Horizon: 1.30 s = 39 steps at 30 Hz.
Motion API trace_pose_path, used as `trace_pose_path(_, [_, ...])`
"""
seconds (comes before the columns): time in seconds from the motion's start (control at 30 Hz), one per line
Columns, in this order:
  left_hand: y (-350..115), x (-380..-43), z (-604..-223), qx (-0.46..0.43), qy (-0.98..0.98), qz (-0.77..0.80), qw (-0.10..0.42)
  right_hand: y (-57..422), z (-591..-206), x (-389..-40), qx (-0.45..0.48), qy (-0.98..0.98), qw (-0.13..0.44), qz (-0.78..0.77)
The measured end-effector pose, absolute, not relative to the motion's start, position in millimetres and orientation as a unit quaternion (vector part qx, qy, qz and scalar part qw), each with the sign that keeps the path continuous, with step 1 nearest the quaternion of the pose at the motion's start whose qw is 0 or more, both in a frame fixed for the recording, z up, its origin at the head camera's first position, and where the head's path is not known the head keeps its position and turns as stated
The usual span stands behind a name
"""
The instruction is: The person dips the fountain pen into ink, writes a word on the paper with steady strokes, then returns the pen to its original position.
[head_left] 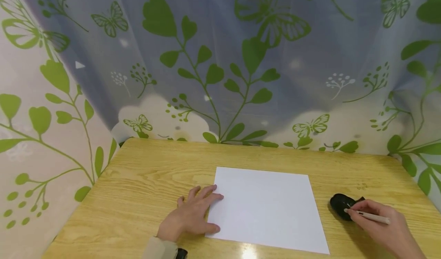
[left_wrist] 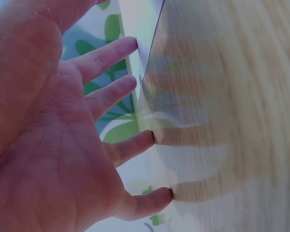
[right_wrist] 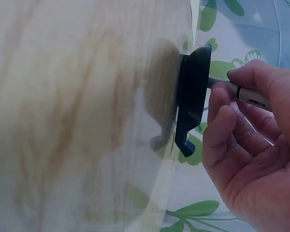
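I am seeing the right hand pinching a pen, its length pointing leftward at the black dish, while paper is lying farther left, touching the spread left hand.

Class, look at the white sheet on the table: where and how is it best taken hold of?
The white sheet is probably best pinched by its right edge, coming from the right with a fingertip slid underneath. It lies flat on the table, offering only thin edges, and that edge is free, while the left hand lies over the left one.
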State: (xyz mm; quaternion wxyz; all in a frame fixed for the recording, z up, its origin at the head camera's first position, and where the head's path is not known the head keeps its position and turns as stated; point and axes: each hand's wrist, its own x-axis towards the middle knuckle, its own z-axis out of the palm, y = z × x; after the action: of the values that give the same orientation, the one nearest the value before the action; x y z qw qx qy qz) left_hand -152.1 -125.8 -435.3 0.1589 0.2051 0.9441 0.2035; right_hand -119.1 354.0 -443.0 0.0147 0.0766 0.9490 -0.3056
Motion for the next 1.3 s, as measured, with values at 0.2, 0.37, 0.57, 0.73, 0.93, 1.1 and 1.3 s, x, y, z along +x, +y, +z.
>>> trace_pose_path(0.2, [-125, -153, -435, 0.196, 0.944, 0.207, 0.166, 355, -442, -121, 0.075, 0.958, 0.013, -0.278])
trace_pose_path(0.37, [-125, -153, -435, 0.196, 0.944, 0.203, 0.170, 356, -442, -122, 0.079, 0.955, 0.023, -0.283])
trace_pose_path(0.57, [-125, -154, -434, 0.193, 0.944, 0.204, 0.172, 355, -444, -119, 0.088, 0.946, 0.003, -0.312])
trace_pose_path(0.73, [-124, -154, -433, 0.192, 0.945, 0.198, 0.175, 354, -444, -113, 0.103, 0.935, -0.069, -0.332])
trace_pose_path(0.93, [-126, -153, -432, 0.197, 0.945, 0.196, 0.171, 345, -436, -116, 0.135, 0.915, -0.104, -0.366])
trace_pose_path(1.1, [-127, -153, -434, 0.203, 0.943, 0.195, 0.176, 337, -430, -118, 0.150, 0.889, -0.099, -0.421])
trace_pose_path(1.3, [-126, -152, -436, 0.198, 0.944, 0.199, 0.173, 327, -427, -118, 0.114, 0.875, -0.136, -0.450])
